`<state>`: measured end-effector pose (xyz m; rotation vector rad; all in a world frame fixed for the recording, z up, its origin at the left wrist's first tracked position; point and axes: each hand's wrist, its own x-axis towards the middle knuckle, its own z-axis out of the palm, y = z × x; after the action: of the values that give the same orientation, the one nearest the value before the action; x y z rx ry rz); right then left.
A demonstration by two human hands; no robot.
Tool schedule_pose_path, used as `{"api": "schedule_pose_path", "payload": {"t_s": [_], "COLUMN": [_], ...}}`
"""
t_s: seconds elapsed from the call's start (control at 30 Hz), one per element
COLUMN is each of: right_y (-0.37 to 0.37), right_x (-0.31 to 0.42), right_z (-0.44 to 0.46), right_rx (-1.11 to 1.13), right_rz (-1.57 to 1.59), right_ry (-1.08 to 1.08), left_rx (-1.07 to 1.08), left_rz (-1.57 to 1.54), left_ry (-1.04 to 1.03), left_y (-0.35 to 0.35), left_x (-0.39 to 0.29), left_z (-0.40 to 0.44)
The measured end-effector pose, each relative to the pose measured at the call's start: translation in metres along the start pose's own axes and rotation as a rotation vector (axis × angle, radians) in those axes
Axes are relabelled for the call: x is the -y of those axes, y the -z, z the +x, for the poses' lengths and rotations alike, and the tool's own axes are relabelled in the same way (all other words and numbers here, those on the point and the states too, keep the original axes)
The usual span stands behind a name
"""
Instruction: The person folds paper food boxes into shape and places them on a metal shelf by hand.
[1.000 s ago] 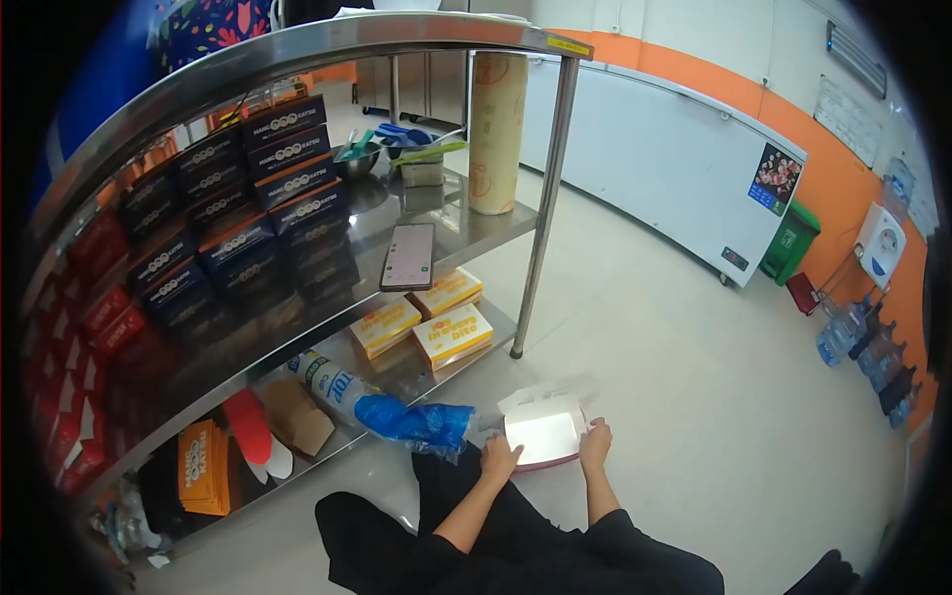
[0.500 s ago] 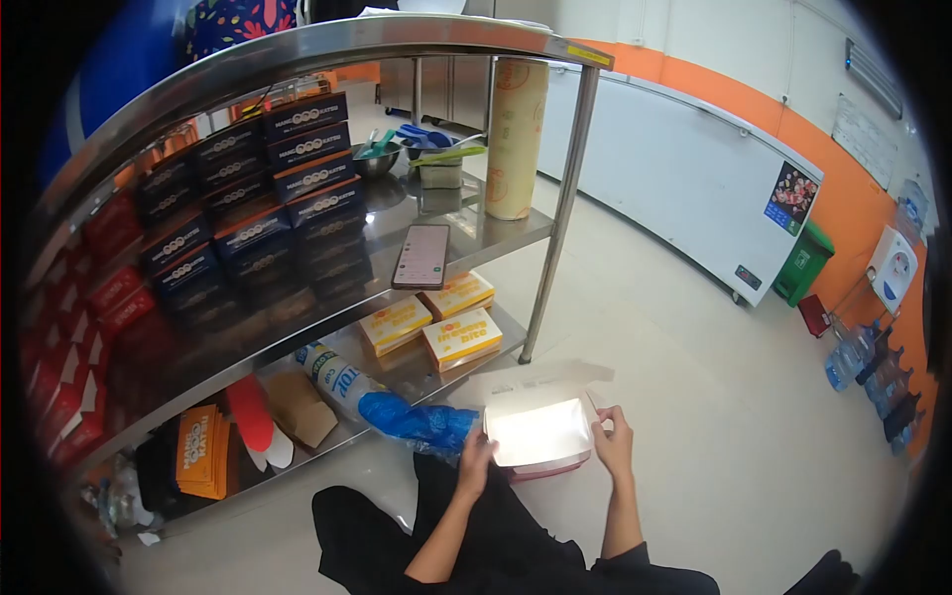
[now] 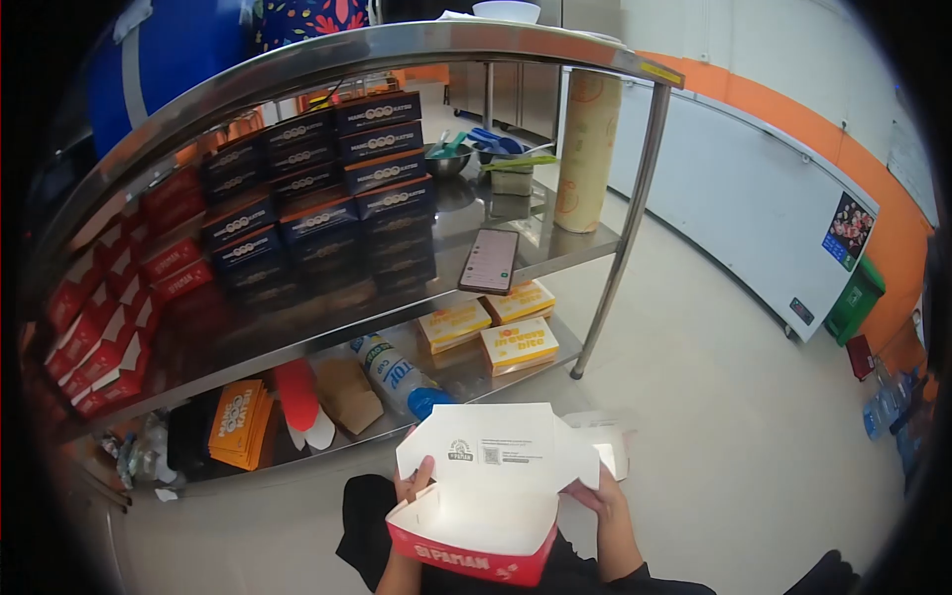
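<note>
A red and white carton box (image 3: 474, 526) is held up over my lap, its white lid raised and its inside bare. My left hand (image 3: 414, 480) grips its left side, the thumb on the white card. On the right, my right hand (image 3: 597, 493) pinches the corner of the lid flap, fingers partly behind it. Behind the lid, at its right, another pale open box (image 3: 613, 451) shows in part. The blue plastic sleeve of cups (image 3: 392, 377) lies on the lower shelf, just beyond the lid.
A steel rack (image 3: 635, 213) holds stacked dark boxes (image 3: 382, 144), red boxes (image 3: 99, 347), a phone (image 3: 489, 262), a film roll (image 3: 587, 154) and yellow-white boxes (image 3: 520, 342). Flat orange cartons (image 3: 238, 424) lie low at left. A white freezer (image 3: 734, 188) stands beyond.
The box has come closer and lower, tilting so that its red front and printed lid show. Both hands moved with it. The view has turned left, shifting the rack rightward.
</note>
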<state>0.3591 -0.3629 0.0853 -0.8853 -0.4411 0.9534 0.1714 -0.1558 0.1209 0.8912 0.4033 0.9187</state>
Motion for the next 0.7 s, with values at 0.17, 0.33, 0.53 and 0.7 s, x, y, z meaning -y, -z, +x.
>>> {"api": "schedule_pose_path", "payload": {"t_s": [0.17,0.33,0.53,0.7], "right_y": [-0.023,-0.054,-0.036,-0.045], "right_x": [-0.031,-0.025,-0.070,-0.063], "right_z": [0.016,0.026,0.035,0.032], "right_rx": [0.168,0.056,-0.070,0.076], "right_rz": [0.191,-0.349,-0.329,-0.559], "right_ry": [-0.188,-0.254,-0.205,0.019], "left_rx": [0.058,0.116,0.113,0.182], "left_rz": [0.327,0.080,-0.232,0.205], "left_ry": [-0.084,0.065,0.229,0.382], "left_y": [0.048,0.054,0.093,0.082], "left_x": [0.016,-0.002,0.016,0.009], "left_z": [-0.010,-0.035,-0.028,-0.028]}}
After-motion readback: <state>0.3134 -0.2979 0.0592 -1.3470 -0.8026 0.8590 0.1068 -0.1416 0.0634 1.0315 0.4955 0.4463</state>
